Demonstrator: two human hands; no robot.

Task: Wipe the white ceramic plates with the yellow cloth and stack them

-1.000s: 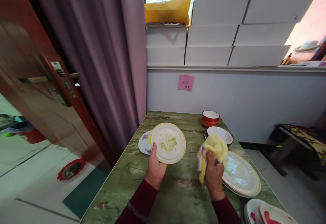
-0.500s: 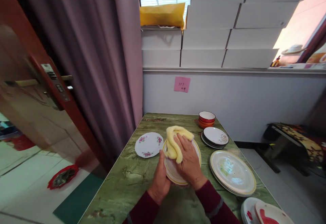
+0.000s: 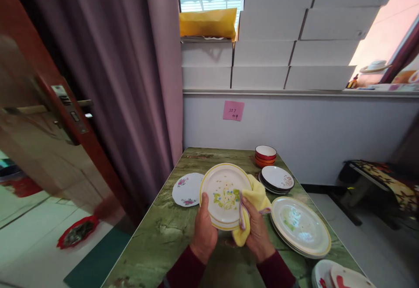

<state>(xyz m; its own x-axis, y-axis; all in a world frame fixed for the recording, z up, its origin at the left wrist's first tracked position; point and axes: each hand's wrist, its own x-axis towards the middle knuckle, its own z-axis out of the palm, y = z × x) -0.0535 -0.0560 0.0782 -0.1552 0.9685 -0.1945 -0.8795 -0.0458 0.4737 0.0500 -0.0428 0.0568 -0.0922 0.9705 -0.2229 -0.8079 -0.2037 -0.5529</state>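
A cream plate [image 3: 225,181] with a yellow rim and a green leafy print is held up above the table, tilted toward me. My left hand [image 3: 205,229] is closed on its left edge, thumb on the face. At the right edge, my right hand [image 3: 257,229] grips a yellow cloth [image 3: 258,194] with a purple border, pressed around the plate's rim. Partly behind the held plate, a white plate with pink flowers [image 3: 185,187] lies on the table.
On the green wood-patterned table [image 3: 163,240], right side, stand red and orange bowls [image 3: 266,153], dark-edged plates [image 3: 277,178], large yellow-rimmed plates [image 3: 303,224] and small plates [image 3: 324,270]. A wooden door [image 3: 70,100] and a purple curtain [image 3: 131,70] are at left.
My right hand and the cloth have moved from the plate's middle to its right edge. The plate has been raised and tilted, and its printed face now shows.
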